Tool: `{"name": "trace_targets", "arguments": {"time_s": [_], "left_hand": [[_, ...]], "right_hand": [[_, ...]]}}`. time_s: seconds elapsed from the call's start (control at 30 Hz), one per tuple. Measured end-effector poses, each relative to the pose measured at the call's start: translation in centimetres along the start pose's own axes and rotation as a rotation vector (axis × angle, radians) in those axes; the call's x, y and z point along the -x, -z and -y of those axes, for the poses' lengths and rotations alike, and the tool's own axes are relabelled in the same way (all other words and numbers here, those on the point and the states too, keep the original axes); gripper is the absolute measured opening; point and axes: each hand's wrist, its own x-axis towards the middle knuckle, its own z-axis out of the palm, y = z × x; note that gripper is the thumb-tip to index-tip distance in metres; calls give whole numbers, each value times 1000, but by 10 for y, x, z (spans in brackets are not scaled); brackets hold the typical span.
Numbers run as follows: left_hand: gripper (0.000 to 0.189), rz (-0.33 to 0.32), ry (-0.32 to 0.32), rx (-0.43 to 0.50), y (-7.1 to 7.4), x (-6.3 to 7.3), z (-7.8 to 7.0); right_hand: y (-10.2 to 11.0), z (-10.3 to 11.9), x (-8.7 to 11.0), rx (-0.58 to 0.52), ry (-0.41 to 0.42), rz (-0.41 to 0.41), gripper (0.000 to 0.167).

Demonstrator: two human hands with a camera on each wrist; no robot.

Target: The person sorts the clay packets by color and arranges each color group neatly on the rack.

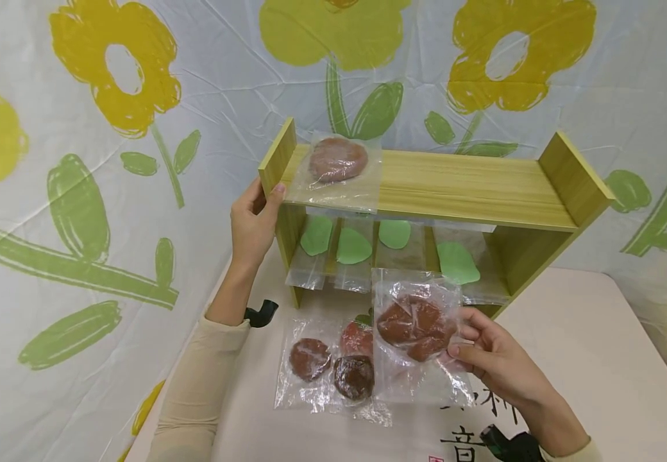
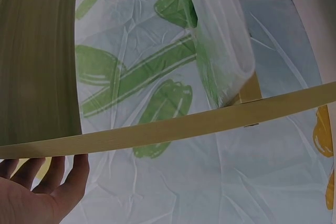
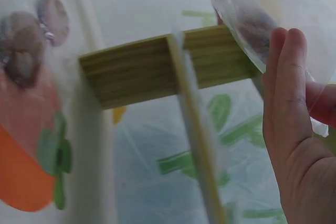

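My left hand (image 1: 253, 224) grips the left side panel of a small two-tier wooden shelf (image 1: 460, 186), thumb at the front edge. In the left wrist view its fingers (image 2: 79, 179) lie along the outer face of that panel. My right hand (image 1: 501, 359) pinches the right edge of a clear plastic bag (image 1: 417, 327) holding reddish-brown flat pieces. This bag hangs in front of the lower tier and overlaps other bags behind it. On the upper tier, at the left end, lies a clear bag with a brownish-pink rounded piece (image 1: 339, 160).
Several clear bags with light green pieces (image 1: 354, 246) line the lower tier, some overhanging its front edge. On the table (image 1: 576, 321), bags hold round brown pieces (image 1: 310, 359) and a red piece (image 1: 356, 338). Black writing (image 1: 463, 443) marks the front. A flower-patterned cloth (image 1: 212, 77) hangs behind.
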Motion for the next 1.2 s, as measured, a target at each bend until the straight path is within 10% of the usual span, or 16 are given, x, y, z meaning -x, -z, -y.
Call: {"name": "trace_targets", "arguments": {"time_s": [0.53,0.9,1.2], "left_hand": [[39,0,14,-11,0,-2,-1],[39,-4,26,-13,0,-2,-3],[40,-12,30,-17,-1,-3,-1]], "right_hand": [[-17,70,-27,-71,262,39,55],[-23,137,-74,-166,345,-143,49],[-24,169,-117,-102,250,-357,46]]}}
